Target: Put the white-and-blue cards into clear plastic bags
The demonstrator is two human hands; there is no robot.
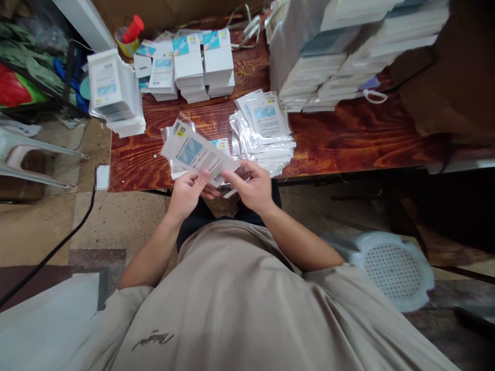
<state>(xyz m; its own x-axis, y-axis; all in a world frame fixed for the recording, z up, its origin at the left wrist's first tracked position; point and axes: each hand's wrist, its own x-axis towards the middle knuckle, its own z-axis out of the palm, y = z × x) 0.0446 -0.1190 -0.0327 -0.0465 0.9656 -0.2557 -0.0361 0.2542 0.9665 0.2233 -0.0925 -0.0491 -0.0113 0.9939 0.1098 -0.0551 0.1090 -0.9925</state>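
Nearest to us, both forearms come up from the beige shirt [247, 309] and meet just short of the table's [348, 144] near edge. Our left hand [187, 193] is curled, thumb on top, pinching the near end of a small fan of packets [195, 154] in clear sleeves. Our right hand [253, 188] is half closed, thumb and forefinger nipping the fan's right-hand corner; whether it grips one packet or several we cannot tell.

The fan's long axis runs from the hands up and to the left, tilted, its far end over the table's front edge. The top packet shows a blue picture and a yellow price tag. Both hands touch the fan; the left carries most of it, the right works only its edge.

Just beyond the right hand, on the table, lies a loose heap of sleeved packets [265, 131], near the held fan but apart from it. The right hand is the nearer to that heap.

Farther back stand neat white stacks [203, 64], and a leaning stack [112, 90] at the table's left corner. Tall piles of flat boxes [348, 46] fill the far right. A red-topped cup [129, 36] sits at the far left. A pale plastic stool [386, 268] stands on the floor at our right.
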